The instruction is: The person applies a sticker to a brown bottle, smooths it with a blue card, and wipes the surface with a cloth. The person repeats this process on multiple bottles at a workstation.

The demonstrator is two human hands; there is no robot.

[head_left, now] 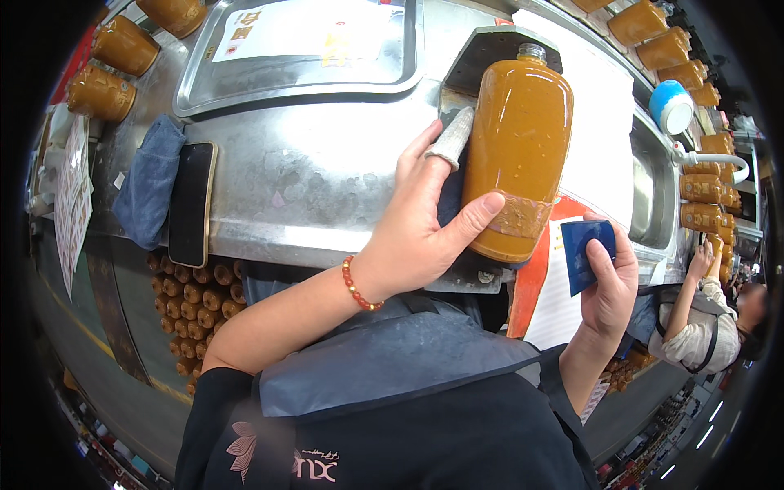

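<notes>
A large flat brown bottle [523, 139] with a clear screw neck leans on a dark metal stand [461, 69], its neck pointing away from me. Near its base runs a patterned band. My left hand [429, 208] grips the bottle's left side, thumb pressed on the front by the band. A whitish fabric finger sleeve [455, 140] covers one of its fingers, and a beaded bracelet circles the wrist. To the right of the bottle, apart from it, my right hand [611, 278] pinches a blue flat scraper-like card [586, 253] between thumb and fingers.
A metal tray [298, 100] with printed sheets lies at the far left. A phone [193, 204] and a blue cloth [151, 184] rest at the bench's left edge. Brown bottles [102, 92] stand left and right. A blue-and-white roll [671, 106] sits right; another person [702, 318] works beyond.
</notes>
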